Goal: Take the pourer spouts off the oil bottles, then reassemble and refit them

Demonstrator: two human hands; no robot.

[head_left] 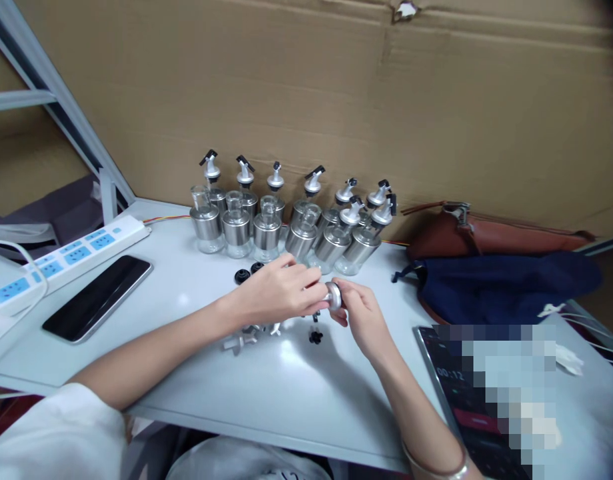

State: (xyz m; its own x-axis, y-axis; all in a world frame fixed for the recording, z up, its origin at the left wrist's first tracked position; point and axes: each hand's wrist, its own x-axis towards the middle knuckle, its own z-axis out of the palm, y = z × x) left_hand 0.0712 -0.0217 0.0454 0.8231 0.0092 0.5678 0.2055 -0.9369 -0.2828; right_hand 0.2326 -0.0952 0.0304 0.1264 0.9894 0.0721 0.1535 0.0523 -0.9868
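Observation:
Between my two hands is a pourer spout [332,297] with a silver round collar and a black base. My left hand [286,288] is closed around its narrow end, whose tip is hidden by the fingers. The thumb and fingers of my right hand [362,312] pinch the black base side. Behind the hands stand two rows of glass bottles with steel bands, such as the front bottle [267,231]. Several carry silver and black pourers [313,181]. Black stoppers [242,276], silver spout pieces [240,343] and a small black part [315,336] lie near my left forearm.
At the left lie a phone [99,298] and a white power strip [71,261]. A tablet-like device [449,383] showing a timer lies at the right, partly blurred out. Behind it are a navy cloth bag [501,287] and a brown bag [516,233]. Cardboard [286,87] walls the back.

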